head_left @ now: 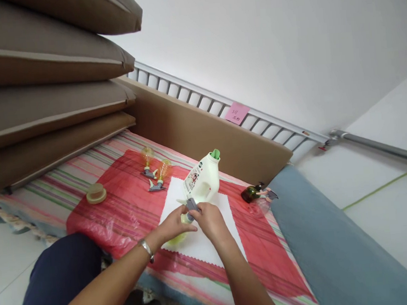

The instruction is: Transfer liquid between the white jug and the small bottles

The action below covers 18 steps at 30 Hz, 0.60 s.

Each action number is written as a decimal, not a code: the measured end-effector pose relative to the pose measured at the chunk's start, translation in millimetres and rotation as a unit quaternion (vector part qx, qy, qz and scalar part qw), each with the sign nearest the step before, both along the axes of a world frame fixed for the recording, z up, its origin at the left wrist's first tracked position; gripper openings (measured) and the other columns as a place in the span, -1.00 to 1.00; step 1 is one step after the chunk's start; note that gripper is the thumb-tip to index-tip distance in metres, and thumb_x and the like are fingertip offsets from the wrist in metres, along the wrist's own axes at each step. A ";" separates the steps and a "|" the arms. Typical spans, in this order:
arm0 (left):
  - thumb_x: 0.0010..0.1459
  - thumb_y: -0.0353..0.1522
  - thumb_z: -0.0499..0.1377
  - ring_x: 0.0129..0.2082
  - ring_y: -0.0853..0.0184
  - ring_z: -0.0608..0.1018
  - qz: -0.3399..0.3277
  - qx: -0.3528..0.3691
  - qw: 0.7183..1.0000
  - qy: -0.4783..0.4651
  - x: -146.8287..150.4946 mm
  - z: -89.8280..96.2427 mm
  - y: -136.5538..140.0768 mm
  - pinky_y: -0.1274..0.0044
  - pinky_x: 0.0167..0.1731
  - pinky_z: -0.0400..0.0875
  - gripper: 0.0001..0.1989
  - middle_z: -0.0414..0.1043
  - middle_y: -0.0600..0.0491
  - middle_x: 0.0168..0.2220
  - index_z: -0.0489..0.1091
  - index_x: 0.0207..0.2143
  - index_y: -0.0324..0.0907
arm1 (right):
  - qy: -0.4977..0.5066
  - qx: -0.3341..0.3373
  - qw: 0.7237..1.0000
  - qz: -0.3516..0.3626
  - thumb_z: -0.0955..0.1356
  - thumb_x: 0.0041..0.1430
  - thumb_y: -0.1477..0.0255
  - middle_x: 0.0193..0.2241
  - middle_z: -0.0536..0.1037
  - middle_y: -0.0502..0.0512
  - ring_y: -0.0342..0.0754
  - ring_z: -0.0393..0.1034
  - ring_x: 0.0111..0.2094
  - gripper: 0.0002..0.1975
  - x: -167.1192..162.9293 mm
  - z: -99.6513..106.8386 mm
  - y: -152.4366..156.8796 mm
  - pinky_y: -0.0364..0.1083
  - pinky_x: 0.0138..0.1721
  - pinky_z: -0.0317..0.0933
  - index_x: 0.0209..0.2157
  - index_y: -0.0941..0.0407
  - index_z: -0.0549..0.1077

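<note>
My left hand (174,224) is closed around the neck of a spray bottle with a yellow-green body (177,239). My right hand (211,221) grips the bottle's grey trigger sprayer head (192,204), its fingers pressed near the collar. Part of the bottle is hidden behind my left hand. Just beyond both hands, a pale jug (210,173) with a green spout stands on a white cloth (228,216) with zigzag edges. Two amber spray bottles, one nearer (164,168) and one farther (148,155), lie to the left with grey trigger heads.
A round, pale yellow cap (96,195) lies on red plastic sheeting (123,201) over a striped cloth. A dark green bottle (249,194) lies at right beside other small items. Stacked brown cushions (51,101) rise at left; a brown board (194,120) stands behind.
</note>
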<state>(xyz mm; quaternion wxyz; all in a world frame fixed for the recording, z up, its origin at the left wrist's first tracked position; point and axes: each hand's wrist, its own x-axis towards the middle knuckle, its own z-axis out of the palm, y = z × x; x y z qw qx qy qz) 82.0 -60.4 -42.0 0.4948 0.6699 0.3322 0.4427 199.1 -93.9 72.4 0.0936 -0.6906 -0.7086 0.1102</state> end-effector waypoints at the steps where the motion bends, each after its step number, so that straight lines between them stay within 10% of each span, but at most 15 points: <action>1: -0.19 -0.31 0.34 -0.15 0.20 0.45 0.020 -0.004 1.000 -0.001 1.8 -1.1 -0.9 0.41 -0.09 0.28 -0.58 0.47 0.01 -0.18 0.39 -0.21 -0.20 | 0.001 0.001 1.000 -0.001 0.29 0.08 0.40 -0.44 0.57 0.11 -0.09 0.40 -0.40 -0.82 0.0 -0.4 0.2 -0.18 -0.46 0.03 -0.40 0.16 0.52; 18: -0.19 -0.28 0.35 -0.17 0.17 0.45 0.016 0.017 0.999 0.036 8.4 -4.2 2.2 0.39 -0.08 0.26 -0.66 0.50 0.01 -0.26 0.48 -0.29 -0.17 | -0.003 0.004 1.000 -0.012 0.27 0.10 0.37 -0.46 0.56 0.12 -0.08 0.38 -0.42 -0.79 1.9 -4.0 -0.6 -0.17 -0.48 0.01 -0.43 0.16 0.50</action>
